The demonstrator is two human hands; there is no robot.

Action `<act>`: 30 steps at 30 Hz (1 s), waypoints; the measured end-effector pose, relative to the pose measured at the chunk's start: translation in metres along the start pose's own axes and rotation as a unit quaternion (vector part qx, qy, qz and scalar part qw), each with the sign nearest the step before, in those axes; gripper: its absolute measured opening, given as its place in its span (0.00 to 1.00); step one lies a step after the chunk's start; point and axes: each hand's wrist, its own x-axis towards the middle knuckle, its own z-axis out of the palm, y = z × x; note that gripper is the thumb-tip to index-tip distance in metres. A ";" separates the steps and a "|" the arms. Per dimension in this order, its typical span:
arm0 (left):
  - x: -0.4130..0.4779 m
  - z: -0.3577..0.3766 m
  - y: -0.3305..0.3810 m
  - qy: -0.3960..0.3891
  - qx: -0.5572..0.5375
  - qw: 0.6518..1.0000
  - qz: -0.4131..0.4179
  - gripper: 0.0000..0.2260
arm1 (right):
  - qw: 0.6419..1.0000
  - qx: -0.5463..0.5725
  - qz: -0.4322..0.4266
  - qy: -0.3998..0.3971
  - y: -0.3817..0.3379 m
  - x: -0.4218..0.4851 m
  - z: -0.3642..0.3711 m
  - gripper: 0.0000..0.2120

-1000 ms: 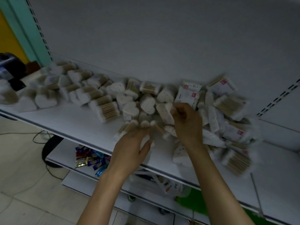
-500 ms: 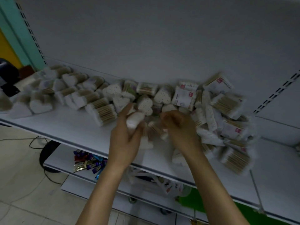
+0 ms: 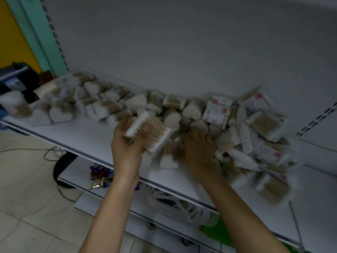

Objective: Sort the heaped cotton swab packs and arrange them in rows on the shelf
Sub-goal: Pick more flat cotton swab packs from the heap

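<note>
A white shelf (image 3: 87,136) carries many cotton swab packs. Heart-shaped packs (image 3: 60,114) lie in rough rows at the left. A jumbled heap (image 3: 255,136) of rectangular and heart-shaped packs fills the right. My left hand (image 3: 125,147) grips one swab pack (image 3: 151,134) with wooden sticks, lifted a little above the shelf's middle. My right hand (image 3: 198,152) rests palm down on the packs at the heap's left side, fingers spread and slightly bent; whether it holds one is hidden.
A lower shelf (image 3: 164,203) holds small wrapped sweets (image 3: 99,178) and other packets. A dark device (image 3: 16,77) stands at the far left beside the shelf. Cables (image 3: 54,152) trail over the tiled floor. The shelf's back panel (image 3: 182,52) rises behind the packs.
My left hand has lifted a swab pack up and turned it so the sticks show. My right hand has moved down and right onto the heap.
</note>
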 end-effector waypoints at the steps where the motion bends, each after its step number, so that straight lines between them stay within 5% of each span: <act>1: 0.000 -0.001 -0.001 -0.001 0.000 1.000 -0.012 0.25 | 1.000 -0.005 -0.003 -0.010 0.000 0.004 -0.002 0.14; 4: -0.003 -0.005 -0.004 -0.008 0.053 0.999 -0.001 0.14 | 0.994 0.103 0.039 0.018 0.005 0.008 -0.013 0.15; 6: -0.004 -0.006 -0.006 0.007 0.065 0.998 0.025 0.11 | 0.953 0.277 0.097 0.074 0.006 0.006 -0.032 0.16; 11: -0.013 0.012 -0.003 -0.007 0.113 0.977 0.181 0.12 | 0.696 0.656 0.284 -0.064 0.005 -0.010 -0.073 0.06; 14: -0.025 0.026 -0.013 -0.191 0.314 0.858 0.360 0.13 | 0.577 0.772 0.228 -0.140 -0.002 -0.022 -0.091 0.20; 16: -0.033 0.033 -0.027 -0.313 0.361 0.782 0.401 0.18 | 0.574 0.780 0.220 -0.115 -0.003 -0.024 -0.102 0.27; 18: -0.044 0.041 -0.028 -0.330 0.273 0.833 0.349 0.17 | 0.611 0.759 0.215 -0.065 0.002 -0.025 -0.105 0.23; 20: -0.053 0.049 -0.024 -0.263 0.157 0.915 0.261 0.17 | 0.627 0.748 0.216 -0.031 0.006 -0.029 -0.103 0.18; 22: -0.057 0.058 -0.023 -0.178 0.121 0.961 0.173 0.26 | 0.639 0.738 0.216 -0.016 0.006 -0.035 -0.099 0.17; 24: -0.055 0.067 -0.019 -0.156 0.117 0.978 0.070 0.35 | 0.634 0.744 0.208 -0.045 0.002 -0.039 -0.100 0.22; 27: -0.047 0.064 -0.018 -0.144 0.064 0.987 0.003 0.27 | 0.548 0.810 0.174 -0.111 0.003 -0.043 -0.103 0.20; 30: -0.039 0.053 -0.019 -0.116 0.006 0.993 -0.032 0.26 | 0.582 0.791 0.143 -0.124 0.007 -0.048 -0.099 0.23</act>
